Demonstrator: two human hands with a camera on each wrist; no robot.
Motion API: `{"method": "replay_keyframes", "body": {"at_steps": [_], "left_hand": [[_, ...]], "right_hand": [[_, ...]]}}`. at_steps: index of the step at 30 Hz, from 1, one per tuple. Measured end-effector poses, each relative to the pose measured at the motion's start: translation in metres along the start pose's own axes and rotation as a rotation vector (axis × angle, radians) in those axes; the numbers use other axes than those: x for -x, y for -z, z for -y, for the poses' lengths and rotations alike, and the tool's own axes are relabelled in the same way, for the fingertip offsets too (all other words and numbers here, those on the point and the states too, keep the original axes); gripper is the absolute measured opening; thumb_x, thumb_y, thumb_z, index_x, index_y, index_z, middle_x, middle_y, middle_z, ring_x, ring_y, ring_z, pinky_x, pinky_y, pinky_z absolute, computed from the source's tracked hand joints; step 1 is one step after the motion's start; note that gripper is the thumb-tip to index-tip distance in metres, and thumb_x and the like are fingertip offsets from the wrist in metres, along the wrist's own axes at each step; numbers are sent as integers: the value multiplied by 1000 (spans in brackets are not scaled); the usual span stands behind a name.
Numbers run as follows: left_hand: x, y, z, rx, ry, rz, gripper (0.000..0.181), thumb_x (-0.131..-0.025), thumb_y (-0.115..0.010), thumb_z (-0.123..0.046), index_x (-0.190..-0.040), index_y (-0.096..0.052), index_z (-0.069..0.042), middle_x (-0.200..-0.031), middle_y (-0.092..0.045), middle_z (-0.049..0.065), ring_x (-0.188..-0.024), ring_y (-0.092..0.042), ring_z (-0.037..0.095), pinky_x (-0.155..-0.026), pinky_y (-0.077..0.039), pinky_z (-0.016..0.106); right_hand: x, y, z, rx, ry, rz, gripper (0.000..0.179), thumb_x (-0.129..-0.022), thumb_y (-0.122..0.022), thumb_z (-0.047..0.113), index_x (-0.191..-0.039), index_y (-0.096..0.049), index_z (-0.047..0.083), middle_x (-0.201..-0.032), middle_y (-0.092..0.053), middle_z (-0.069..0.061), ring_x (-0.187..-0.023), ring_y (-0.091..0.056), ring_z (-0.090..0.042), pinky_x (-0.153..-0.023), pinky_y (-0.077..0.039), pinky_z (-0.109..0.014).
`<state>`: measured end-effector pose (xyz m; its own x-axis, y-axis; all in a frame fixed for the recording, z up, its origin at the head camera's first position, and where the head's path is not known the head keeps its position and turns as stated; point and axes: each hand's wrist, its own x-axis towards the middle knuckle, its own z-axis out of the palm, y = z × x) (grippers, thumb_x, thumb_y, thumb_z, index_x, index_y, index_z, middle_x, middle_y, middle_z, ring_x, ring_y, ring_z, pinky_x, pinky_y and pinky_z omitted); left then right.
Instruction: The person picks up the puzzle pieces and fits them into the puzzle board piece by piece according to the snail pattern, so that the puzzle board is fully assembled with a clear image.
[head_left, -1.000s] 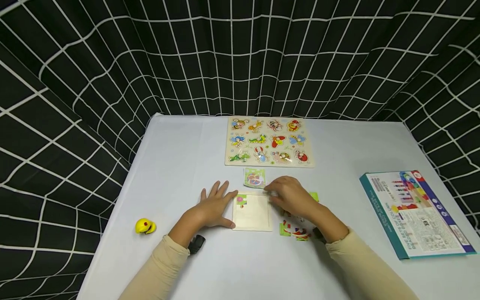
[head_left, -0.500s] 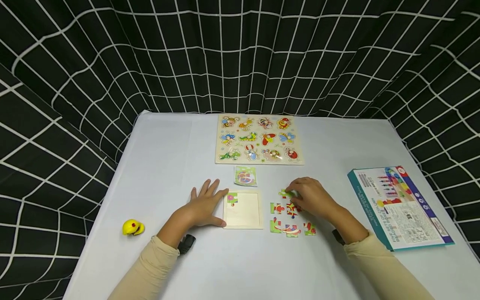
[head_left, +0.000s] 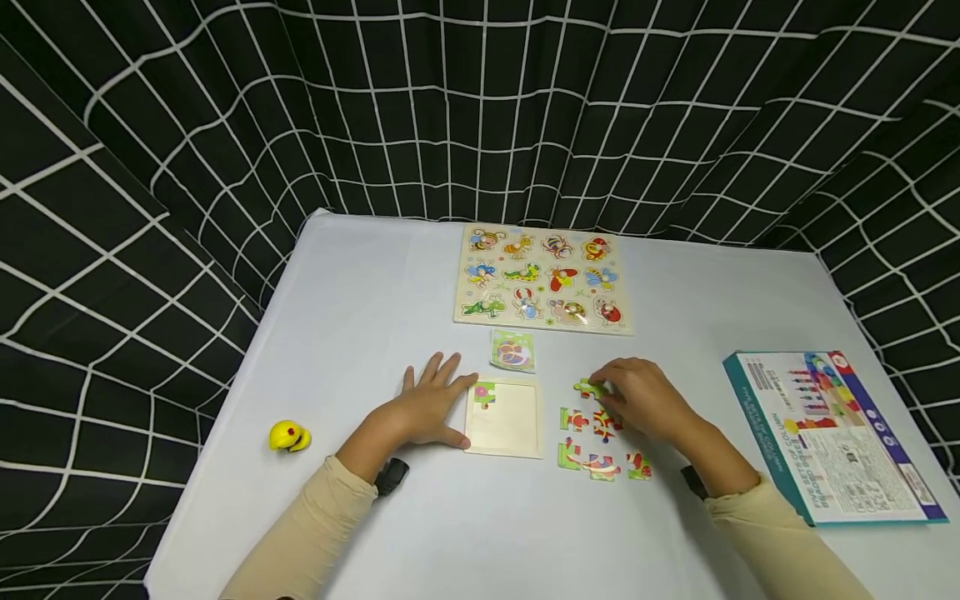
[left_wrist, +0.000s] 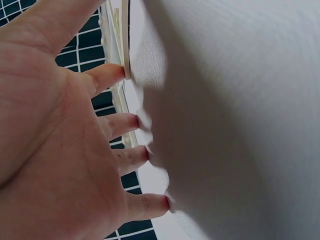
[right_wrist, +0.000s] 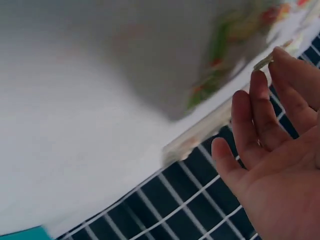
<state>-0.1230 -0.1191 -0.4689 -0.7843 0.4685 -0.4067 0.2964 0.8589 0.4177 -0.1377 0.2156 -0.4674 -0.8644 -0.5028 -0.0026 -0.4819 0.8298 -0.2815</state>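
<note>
My left hand (head_left: 423, 414) rests with its fingers spread at the left edge of a square wooden puzzle tray (head_left: 517, 433); thumb and index finger touch its rim, as the left wrist view also shows for one finger at the tray's edge (left_wrist: 125, 45). In the tray's upper left corner lies one green puzzle piece with a pink flower (head_left: 484, 392). To the right, my right hand (head_left: 643, 397) pinches a green puzzle piece (head_left: 585, 388) between thumb and fingertips. The right wrist view shows this piece (right_wrist: 263, 62) edge-on. Several red-and-green puzzle pieces (head_left: 602, 467) lie below that hand.
A small picture card (head_left: 513, 350) lies just beyond the tray. Behind it is an insect peg puzzle board (head_left: 543, 279). A teal-edged box (head_left: 836, 437) lies at the right, a yellow toy (head_left: 288, 436) at the left. A black gridded curtain (head_left: 495, 108) hangs behind the table.
My right hand has moved right, from the tray's upper right corner to the loose pieces, and now pinches the green one. The left hand has stayed at the tray. The head view has shifted slightly.
</note>
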Motion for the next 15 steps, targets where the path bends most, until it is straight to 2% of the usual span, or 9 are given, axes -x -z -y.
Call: {"method": "replay_keyframes", "body": {"at_steps": [3,10,15], "left_hand": [[0,0,0,2,3,5,101,-72,-81,-48,-154,-29,-22,-164,-2,12,-149,7,36,-112,-4,68],[0,2,-1,-4,2,8,100,-73,-81,-50,-154,-28,-23,-164,-1,11,-149,8,36,-112,-5,68],[1,1,-1,-7,3,8,99,-73,-80,-50,-154,-29,-23,-164,-2,12,-149,7,36,-112,-5,67]], "right_hand": [[-9,1,12,-40,43,5,27,-81,-78,9,-107,-73,5,-107,-71,-7,-104,-64,-28,-97,-44,-51],[-36,-10,55,-59,228,-16,25,-80,-78,8,-105,-75,9,-99,-71,-4,-94,-66,-21,-89,-50,-45],[-49,-22,74,-37,268,-13,24,-81,-78,9,-104,-76,11,-99,-71,-3,-94,-64,-20,-92,-48,-44]]}}
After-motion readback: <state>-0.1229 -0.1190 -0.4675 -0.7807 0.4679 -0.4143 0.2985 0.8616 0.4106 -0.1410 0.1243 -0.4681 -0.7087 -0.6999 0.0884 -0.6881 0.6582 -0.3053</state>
